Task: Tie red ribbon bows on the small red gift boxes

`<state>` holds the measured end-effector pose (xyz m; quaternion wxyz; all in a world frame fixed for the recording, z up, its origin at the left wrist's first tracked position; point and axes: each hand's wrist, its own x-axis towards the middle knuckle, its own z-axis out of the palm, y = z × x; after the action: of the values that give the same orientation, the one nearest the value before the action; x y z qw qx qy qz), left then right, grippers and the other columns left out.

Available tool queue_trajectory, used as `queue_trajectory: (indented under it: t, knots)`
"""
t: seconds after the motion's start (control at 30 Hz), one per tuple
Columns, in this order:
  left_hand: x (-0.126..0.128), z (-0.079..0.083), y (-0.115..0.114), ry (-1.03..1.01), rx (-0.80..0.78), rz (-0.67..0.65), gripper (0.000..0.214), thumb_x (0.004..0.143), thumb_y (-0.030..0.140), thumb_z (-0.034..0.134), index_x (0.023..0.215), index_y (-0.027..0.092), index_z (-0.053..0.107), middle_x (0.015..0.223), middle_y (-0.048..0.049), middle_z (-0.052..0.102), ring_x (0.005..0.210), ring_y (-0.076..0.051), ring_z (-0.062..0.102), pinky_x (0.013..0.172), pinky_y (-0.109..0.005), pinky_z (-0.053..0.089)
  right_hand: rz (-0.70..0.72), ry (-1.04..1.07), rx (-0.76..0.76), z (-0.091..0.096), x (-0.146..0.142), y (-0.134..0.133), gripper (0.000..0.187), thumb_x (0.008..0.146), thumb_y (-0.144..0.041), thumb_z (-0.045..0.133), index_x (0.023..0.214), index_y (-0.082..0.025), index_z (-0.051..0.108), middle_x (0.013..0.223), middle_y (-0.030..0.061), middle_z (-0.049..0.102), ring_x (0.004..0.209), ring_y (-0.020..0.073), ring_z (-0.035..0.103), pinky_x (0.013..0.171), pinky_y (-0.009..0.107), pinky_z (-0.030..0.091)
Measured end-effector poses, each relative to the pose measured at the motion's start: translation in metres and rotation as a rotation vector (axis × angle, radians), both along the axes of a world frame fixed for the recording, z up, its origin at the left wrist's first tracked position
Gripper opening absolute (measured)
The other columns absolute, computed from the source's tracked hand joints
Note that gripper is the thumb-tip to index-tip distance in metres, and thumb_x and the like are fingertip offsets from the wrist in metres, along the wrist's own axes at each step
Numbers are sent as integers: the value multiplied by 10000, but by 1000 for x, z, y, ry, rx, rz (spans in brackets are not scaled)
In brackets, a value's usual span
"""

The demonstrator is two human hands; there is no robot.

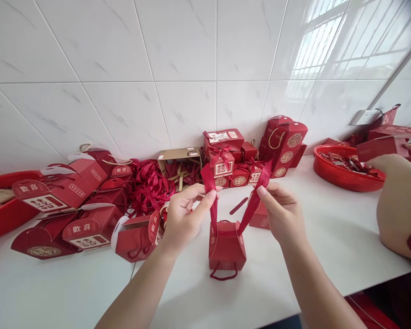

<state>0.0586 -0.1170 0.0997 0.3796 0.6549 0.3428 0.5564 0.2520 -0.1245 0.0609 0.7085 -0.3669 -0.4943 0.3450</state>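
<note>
Ahead at 12 o'clock we log a white tiled wall (185,41) with grey veining, a barred window reflected in it towards 1, and a white socket (364,117) between 1 and 2. Just shy of 12 we see a brown carton (165,156) holding dark red and tan strips (184,175). We mark red basins at 2 (342,182), containing small packets (349,163), and at 10 (8,221), partly hidden.

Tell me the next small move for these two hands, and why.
Probably cross the two ends of the ribbon over the small red box. The left hand and right hand each pinch one end, the strands rise apart from the box top, and no knot shows between them. A finished-looking bow on a box behind suggests the same tie.
</note>
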Motion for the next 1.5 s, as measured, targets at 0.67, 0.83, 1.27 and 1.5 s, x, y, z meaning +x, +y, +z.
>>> queue_trajectory:
  t: [0.67, 0.83, 1.27, 1.5]
  knots:
    - [1, 1, -1, -19, -79, -74, 230, 850, 368, 627, 904, 186, 758, 849, -58, 763, 854, -204, 695, 807, -300, 542, 15, -55, 49, 2, 1, 0, 134, 806, -397, 694, 770, -269, 709, 739, 9, 634, 751, 187, 587, 708, 337, 488]
    - [3, -2, -1, 33, -66, -104, 244, 858, 384, 611, 827, 178, 738, 813, -63, 756, 808, -205, 693, 763, -309, 539, 46, -23, -7, 7, -2, -3, 131, 810, -382, 691, 789, -253, 699, 741, 13, 672, 725, 187, 628, 652, 324, 515]
    - [7, 1, -5, 210, -118, -175, 391, 812, 296, 671, 1137, 227, 467, 658, 29, 674, 698, -169, 675, 609, -253, 471, 297, -369, 54, 15, -10, -13, 83, 843, -281, 652, 857, -230, 717, 741, 10, 652, 674, 151, 588, 572, 274, 486]
    - [-1, -7, 2, 214, -219, -276, 355, 837, 231, 592, 1174, 236, 482, 741, 12, 600, 741, -151, 581, 579, -239, 393, 301, -510, 209, 2, 2, -2, 152, 928, -234, 524, 937, -236, 676, 794, 30, 690, 706, 165, 651, 599, 295, 533]
